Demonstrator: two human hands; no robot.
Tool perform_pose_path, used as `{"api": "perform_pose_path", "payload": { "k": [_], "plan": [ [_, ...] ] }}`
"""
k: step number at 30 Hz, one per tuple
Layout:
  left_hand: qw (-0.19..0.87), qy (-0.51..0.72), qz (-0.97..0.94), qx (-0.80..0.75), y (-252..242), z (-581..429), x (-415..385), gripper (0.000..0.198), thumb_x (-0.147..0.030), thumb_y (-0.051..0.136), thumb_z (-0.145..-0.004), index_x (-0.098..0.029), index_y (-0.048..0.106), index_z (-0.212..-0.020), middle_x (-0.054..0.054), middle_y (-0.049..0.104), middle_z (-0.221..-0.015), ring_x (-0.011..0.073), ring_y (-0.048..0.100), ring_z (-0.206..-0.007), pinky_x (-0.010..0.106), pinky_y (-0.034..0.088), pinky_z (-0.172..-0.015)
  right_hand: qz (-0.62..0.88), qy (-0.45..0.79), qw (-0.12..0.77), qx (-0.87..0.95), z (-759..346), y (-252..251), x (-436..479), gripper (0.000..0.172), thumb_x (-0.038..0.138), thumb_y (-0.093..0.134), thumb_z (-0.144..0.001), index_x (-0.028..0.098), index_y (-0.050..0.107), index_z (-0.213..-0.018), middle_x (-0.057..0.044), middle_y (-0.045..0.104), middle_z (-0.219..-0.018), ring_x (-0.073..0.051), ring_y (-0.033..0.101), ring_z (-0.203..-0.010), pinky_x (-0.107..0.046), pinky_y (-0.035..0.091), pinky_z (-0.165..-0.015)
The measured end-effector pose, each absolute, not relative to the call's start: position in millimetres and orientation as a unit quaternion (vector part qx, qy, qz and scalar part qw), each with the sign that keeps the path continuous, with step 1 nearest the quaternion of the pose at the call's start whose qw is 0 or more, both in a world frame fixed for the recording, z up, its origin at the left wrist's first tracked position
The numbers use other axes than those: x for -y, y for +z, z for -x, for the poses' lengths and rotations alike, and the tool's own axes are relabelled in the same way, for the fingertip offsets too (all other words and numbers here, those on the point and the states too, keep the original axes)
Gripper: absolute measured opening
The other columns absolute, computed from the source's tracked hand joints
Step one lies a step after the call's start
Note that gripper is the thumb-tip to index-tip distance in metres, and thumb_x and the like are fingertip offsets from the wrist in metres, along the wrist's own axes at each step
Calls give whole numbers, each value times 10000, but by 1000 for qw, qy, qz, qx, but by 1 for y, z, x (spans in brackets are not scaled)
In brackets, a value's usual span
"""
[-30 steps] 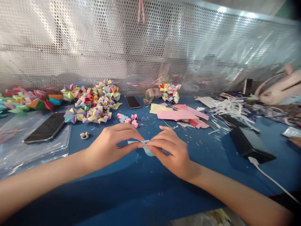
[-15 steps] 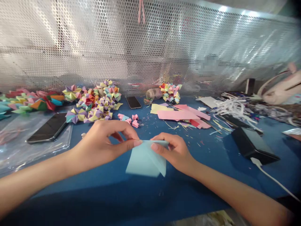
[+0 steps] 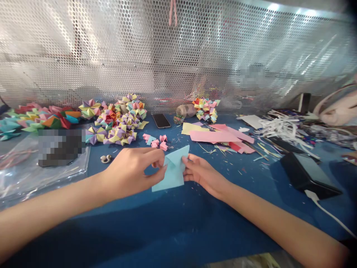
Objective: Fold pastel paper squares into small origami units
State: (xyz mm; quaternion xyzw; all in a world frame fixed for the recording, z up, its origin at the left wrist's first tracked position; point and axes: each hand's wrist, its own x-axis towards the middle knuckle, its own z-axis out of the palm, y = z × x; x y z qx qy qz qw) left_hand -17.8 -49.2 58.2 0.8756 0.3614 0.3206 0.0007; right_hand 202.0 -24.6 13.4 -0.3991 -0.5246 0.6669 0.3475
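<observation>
"Paper (image 3: 171,179) in light blue: where is it, exactly?"

"Between the person's left hand (image 3: 133,172) and right hand (image 3: 206,176), above the blue table (image 3: 156,232), tilted with 1 corner pointing up toward the right."

"And the grip?"

"The right hand pinches its right edge, thumb on the near face and fingers behind. The left hand has its thumb tip at the left edge and its index finger curled in close; that spot is small and partly hidden, so I can't tell whether those 2 press on the paper or only rest against it."

"Which step would you call this?"

"Folding, I'd judge, and partway through: a slanting fold shows across the upper part of the paper."

"And what would the next move call for?"

"In my judgement, a firm hold on the right while the left fingers guide the loose edge into line, then press along the crease. Lightly, since thin paper could wrinkle."

"What lies nearby?"

"Small folded pink pieces (image 3: 163,145) just beyond the hands, with 1 light blue bit (image 3: 151,140) among them; pink sheets (image 3: 213,136) farther right."
</observation>
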Motion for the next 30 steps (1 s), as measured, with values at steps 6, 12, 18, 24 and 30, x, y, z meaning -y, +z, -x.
{"api": "perform_pose_path", "payload": {
  "k": [6, 12, 18, 24, 30],
  "plan": [
    [-116, 308, -892, -310, 56, 18, 48, 52, -131, 532, -793, -180, 548, -787, 19, 670, -939, 153, 648, -819, 253, 509, -660, 403, 662, 367, 515, -204, 13, 22, 370, 491, 686, -760, 182, 590, -940, -47, 658, -915, -129, 622, -784, -289, 501, -772],
    [-325, 265, -886, -197, 53, 20, 54, 48, -151, 579, -815, -180, 576, -777, 47, 673, -1089, 233, 630, -1017, 356, 524, -826, 430, 602, 400, 541, -209, 17, 21, 302, 428, 744, -718, 193, 654, -884, -27, 654, -913, -120, 604, -831, -273, 489, -804],
    [-303, 216, -912, -170, 49, 16, 63, 34, -180, 577, -828, -163, 601, -844, 80, 647, -1151, 268, 578, -1096, 476, 399, -1002, 349, 689, 426, 471, -210, 24, 25, 311, 264, 838, -602, 183, 546, -672, 53, 576, -659, -78, 577, -621, -195, 517, -577],
    [115, 311, -914, -233, 64, 18, 53, 296, -390, 662, -757, -158, 561, -912, 98, 605, -1121, 215, 576, -1023, 351, 471, -896, 334, 698, 397, 493, -211, 25, 28, 321, 206, 832, -592, 224, 601, -813, 63, 628, -682, -84, 593, -578, -181, 492, -491],
    [408, 198, -826, -335, 65, 21, 35, 245, -394, 574, -863, -201, 609, -1010, 15, 661, -918, 137, 610, -835, 242, 487, -733, 338, 679, 336, 559, -210, 25, 32, 324, 221, 842, -564, 208, 674, -840, 46, 637, -690, -86, 577, -606, -197, 474, -534]
  ]
}}
